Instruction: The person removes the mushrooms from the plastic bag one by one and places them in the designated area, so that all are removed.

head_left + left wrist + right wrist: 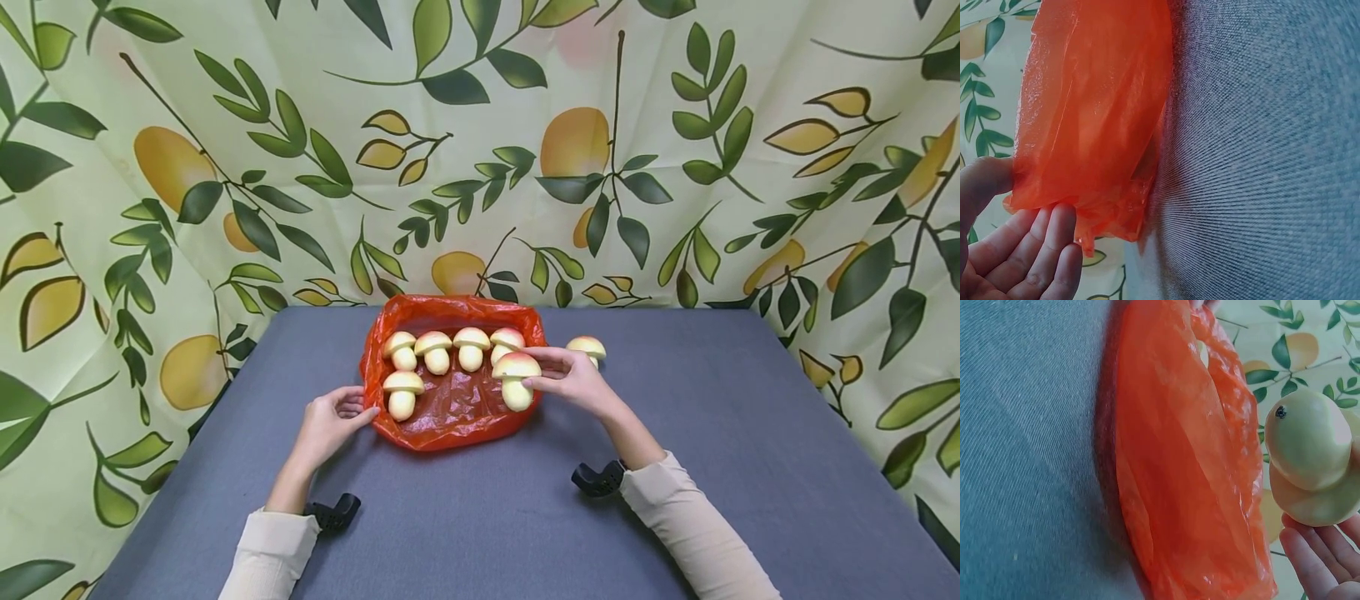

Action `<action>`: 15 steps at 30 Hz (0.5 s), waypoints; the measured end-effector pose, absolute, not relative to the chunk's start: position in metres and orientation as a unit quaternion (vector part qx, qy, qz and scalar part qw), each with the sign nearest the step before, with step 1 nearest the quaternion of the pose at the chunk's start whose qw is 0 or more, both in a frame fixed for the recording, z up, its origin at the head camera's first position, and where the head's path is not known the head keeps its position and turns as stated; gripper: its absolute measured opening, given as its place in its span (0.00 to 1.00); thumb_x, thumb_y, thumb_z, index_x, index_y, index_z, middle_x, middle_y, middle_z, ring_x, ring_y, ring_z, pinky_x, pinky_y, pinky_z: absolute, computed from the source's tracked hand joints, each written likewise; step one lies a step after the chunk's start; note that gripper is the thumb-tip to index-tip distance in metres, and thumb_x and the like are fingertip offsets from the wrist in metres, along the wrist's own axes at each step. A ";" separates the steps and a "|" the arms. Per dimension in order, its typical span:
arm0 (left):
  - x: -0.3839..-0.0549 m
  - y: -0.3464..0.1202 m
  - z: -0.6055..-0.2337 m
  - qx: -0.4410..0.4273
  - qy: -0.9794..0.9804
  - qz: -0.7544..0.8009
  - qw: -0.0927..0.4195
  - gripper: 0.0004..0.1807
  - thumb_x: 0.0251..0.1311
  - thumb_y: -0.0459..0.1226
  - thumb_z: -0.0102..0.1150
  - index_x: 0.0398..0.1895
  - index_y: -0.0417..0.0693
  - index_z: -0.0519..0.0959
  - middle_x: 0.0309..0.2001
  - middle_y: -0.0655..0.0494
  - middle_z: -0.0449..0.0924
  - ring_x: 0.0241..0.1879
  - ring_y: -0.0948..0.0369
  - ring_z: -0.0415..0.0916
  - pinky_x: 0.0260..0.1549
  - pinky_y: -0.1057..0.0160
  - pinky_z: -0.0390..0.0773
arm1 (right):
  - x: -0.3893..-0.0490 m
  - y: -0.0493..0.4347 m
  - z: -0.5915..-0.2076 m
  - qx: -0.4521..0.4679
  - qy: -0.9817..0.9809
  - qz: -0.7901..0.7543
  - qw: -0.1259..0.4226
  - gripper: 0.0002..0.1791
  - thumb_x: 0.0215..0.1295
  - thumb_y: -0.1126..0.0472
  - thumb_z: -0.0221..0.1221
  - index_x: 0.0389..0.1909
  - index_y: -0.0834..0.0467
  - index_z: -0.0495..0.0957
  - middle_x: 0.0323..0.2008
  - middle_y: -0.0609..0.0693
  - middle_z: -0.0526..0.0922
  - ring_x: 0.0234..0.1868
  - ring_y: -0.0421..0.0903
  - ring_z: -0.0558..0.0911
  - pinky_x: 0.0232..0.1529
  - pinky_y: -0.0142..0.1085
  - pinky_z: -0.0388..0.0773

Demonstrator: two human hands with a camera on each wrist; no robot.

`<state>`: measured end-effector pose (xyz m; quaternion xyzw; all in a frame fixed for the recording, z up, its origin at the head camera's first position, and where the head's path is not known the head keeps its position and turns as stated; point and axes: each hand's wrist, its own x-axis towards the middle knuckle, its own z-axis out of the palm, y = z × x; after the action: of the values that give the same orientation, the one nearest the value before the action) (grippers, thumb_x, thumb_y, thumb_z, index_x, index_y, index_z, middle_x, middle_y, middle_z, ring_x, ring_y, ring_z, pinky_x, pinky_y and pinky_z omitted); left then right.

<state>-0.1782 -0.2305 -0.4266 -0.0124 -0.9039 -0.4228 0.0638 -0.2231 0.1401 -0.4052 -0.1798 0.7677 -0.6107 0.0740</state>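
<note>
A red plastic bag (450,440) lies spread open on the table, its rim turned up, with several toy mushrooms (402,395) inside along the back and left. My left hand (330,423) pinches the bag's left rim between thumb and fingers; in the left wrist view the fingertips (1060,219) are right at the red plastic. Over the bag's right side, my right hand (573,379) grips a toy mushroom (517,382) with a reddish-yellow cap. From the right wrist view, that mushroom's pale rounded stem (1310,440) points toward the camera, beside the bag.
One more mushroom (587,347) stands on the table behind my right hand, partly covered by it. The grey-blue table (465,525) meets a leaf-and-fruit patterned cloth (480,150) at the back and sides. Each wrist wears a black camera mount (597,480).
</note>
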 end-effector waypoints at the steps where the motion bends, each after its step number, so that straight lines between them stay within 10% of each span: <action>1: -0.178 -0.231 -0.427 -0.013 -0.904 -0.423 0.065 0.20 0.54 0.33 0.68 0.48 0.30 0.79 0.39 0.36 0.84 0.33 0.65 0.80 0.34 0.77 0.79 | -0.223 0.142 -0.405 -0.183 0.766 -0.612 0.074 0.28 0.56 0.70 0.65 0.59 0.72 0.72 0.56 0.72 0.77 0.42 0.26 0.81 0.45 0.23 0.80; 15: -0.179 -0.230 -0.426 -0.010 -0.902 -0.426 0.066 0.20 0.53 0.33 0.69 0.48 0.29 0.79 0.39 0.35 0.84 0.33 0.67 0.80 0.35 0.76 0.80 | -0.220 0.164 -0.402 -0.189 0.766 -0.611 0.067 0.29 0.56 0.72 0.64 0.59 0.74 0.70 0.58 0.74 0.74 0.43 0.24 0.81 0.47 0.21 0.78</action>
<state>-0.1789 -0.2300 -0.4264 -0.0104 -0.9022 -0.4263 0.0656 -0.2197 0.1643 -0.4018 -0.1887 0.7658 -0.6111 0.0669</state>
